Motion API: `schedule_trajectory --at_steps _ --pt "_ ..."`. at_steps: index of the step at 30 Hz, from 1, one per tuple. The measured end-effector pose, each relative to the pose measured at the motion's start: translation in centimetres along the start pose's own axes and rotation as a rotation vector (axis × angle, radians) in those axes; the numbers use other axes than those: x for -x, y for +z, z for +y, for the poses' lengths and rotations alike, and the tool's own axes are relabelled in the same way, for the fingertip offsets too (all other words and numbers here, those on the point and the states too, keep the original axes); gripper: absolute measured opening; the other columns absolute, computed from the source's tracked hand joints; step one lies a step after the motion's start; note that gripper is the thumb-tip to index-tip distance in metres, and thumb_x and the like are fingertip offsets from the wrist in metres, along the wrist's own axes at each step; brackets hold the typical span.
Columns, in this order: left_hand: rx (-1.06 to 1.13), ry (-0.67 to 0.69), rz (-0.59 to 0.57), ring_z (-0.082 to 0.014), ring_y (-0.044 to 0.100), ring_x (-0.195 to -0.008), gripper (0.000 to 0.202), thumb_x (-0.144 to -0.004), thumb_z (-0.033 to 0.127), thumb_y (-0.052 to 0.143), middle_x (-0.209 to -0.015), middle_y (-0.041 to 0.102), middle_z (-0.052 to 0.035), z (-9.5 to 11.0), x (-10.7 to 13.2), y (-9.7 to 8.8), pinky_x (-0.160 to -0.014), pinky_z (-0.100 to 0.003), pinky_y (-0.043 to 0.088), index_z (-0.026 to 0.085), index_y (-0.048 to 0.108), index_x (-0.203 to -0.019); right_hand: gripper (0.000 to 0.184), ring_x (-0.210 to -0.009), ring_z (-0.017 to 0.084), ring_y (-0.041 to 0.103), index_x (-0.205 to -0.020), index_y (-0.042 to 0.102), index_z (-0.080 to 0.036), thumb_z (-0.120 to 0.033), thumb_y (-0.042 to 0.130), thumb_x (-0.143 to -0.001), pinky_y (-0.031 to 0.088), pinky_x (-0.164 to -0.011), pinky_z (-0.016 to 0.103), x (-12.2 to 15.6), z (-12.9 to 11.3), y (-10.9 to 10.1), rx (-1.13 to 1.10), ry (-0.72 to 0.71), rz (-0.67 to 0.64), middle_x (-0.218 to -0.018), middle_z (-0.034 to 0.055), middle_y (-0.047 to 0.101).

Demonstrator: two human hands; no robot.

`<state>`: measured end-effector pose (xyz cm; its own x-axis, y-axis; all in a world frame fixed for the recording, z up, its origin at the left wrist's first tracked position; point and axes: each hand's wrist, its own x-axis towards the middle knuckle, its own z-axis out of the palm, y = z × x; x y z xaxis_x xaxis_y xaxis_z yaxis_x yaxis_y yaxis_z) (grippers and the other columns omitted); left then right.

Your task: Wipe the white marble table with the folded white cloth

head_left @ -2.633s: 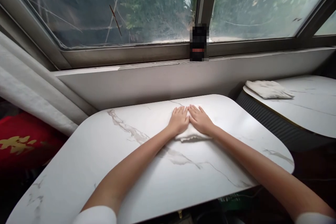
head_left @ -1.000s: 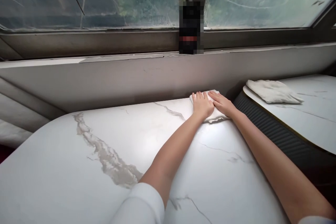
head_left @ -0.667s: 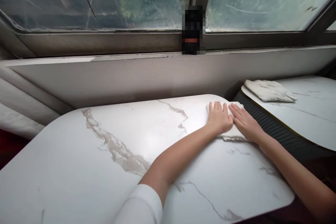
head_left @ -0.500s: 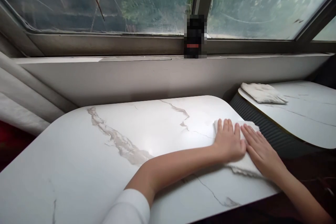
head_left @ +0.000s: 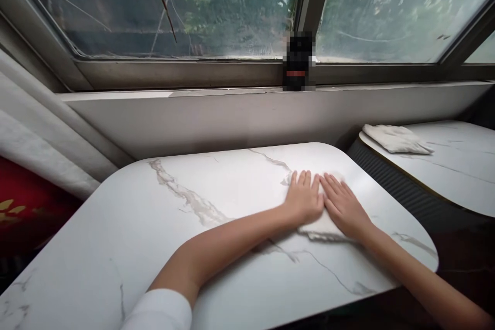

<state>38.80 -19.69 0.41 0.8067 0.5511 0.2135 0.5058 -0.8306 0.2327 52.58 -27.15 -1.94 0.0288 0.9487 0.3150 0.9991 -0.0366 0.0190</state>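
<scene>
A white cloth point(head_left: 324, 228) lies on the white marble-patterned table point(head_left: 240, 185), right of its middle. My left hand point(head_left: 304, 200) presses flat on the cloth, palm down with fingers stretched out. Beside it, my right hand point(head_left: 345, 207) also lies flat on the cloth, its fingers extended and angled to the left. The two hands nearly meet at the index fingers. Much of the cloth is hidden beneath them; its frayed lower edge shows below.
At right stands a second marble-patterned table point(head_left: 460, 170) with a folded white cloth point(head_left: 398, 140) on it. A blurred-out black object point(head_left: 297, 62) stands on the windowsill. A pale curtain point(head_left: 34, 134) and red fabric point(head_left: 34, 216) are at left.
Both hands and the cloth under them have slid left across the table, away from its right edge. The camera view has shifted slightly left.
</scene>
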Motion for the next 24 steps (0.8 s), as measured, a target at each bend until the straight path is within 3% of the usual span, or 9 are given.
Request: schedule_trajectory --at_steps 3,7,12,15,18,21,24 --pt "-0.043 -0.103 0.033 -0.0246 0.027 -0.136 0.053 -0.096 0.035 0.026 -0.146 0.035 -0.0151 -4.5 -3.2 0.0 -0.113 -0.044 0.012 0.009 0.032 -0.142 0.056 -0.137 0.024 0.026 -0.145 0.029 -0.009 -0.026 0.02 -0.092 0.025 -0.11 0.047 -6.8 -0.3 1.2 -0.035 -0.031 -0.08 -0.148 0.0128 0.033" --pt "-0.096 -0.243 0.086 -0.0237 0.029 -0.135 0.051 -0.096 0.032 0.029 -0.145 0.036 -0.0148 -9.6 -6.2 -0.6 -0.113 -0.042 0.013 0.008 0.035 -0.14 0.056 -0.138 0.023 0.025 -0.141 0.034 -0.004 -0.023 0.022 -0.09 0.022 -0.111 0.043 -14.3 -1.4 2.4 -0.05 -0.083 -0.148 -0.148 0.0147 0.03" --pt "-0.135 -0.315 0.117 -0.0246 0.03 -0.135 0.05 -0.096 0.031 0.03 -0.145 0.037 -0.0148 -12.1 -7.1 -1.0 -0.113 -0.043 0.013 0.008 0.036 -0.14 0.055 -0.138 0.022 0.025 -0.142 0.034 -0.005 -0.021 0.024 -0.09 0.02 -0.112 0.04 -17.8 -2.4 3.3 -0.055 -0.117 -0.149 -0.149 0.0134 0.031" --pt "-0.15 -0.321 0.124 -0.0252 0.028 -0.136 0.05 -0.096 0.031 0.029 -0.146 0.036 -0.0159 -11.6 -6.4 -0.8 -0.113 -0.044 0.013 0.008 0.035 -0.14 0.055 -0.138 0.021 0.024 -0.142 0.033 -0.006 -0.021 0.024 -0.09 0.02 -0.112 0.04 -16.8 -2.5 3.2 -0.04 -0.139 -0.135 -0.149 0.0131 0.03" --pt "-0.146 -0.289 0.114 -0.0267 0.027 -0.136 0.052 -0.096 0.032 0.028 -0.146 0.034 -0.0179 -9.9 -4.1 -0.7 -0.113 -0.046 0.013 0.006 0.034 -0.141 0.055 -0.138 0.021 0.023 -0.143 0.032 -0.005 -0.022 0.023 -0.091 0.022 -0.112 0.04 -13.6 -3.1 2.4 -0.011 -0.153 -0.119 -0.149 0.0133 0.03" --pt "-0.113 -0.187 0.077 -0.0279 0.025 -0.137 0.053 -0.096 0.033 0.029 -0.146 0.033 -0.0184 -7.0 -0.2 -1.1 -0.113 -0.047 0.012 0.006 0.032 -0.141 0.055 -0.138 0.025 0.024 -0.141 0.033 -0.002 -0.021 0.021 -0.092 0.024 -0.111 0.044 -7.9 -4.7 0.8 0.044 -0.158 -0.084 -0.148 0.0159 0.031" --pt "-0.052 -0.052 0.024 -0.0285 0.02 -0.138 0.053 -0.096 0.034 0.026 -0.148 0.03 -0.0177 -3.7 4.8 -2.1 -0.113 -0.048 0.01 0.008 0.03 -0.143 0.057 -0.138 0.029 0.023 -0.142 0.029 0.001 -0.02 0.025 -0.09 0.025 -0.11 0.05 -1.1 -6.9 -1.4 0.098 -0.179 0.03 -0.146 0.0181 0.034"
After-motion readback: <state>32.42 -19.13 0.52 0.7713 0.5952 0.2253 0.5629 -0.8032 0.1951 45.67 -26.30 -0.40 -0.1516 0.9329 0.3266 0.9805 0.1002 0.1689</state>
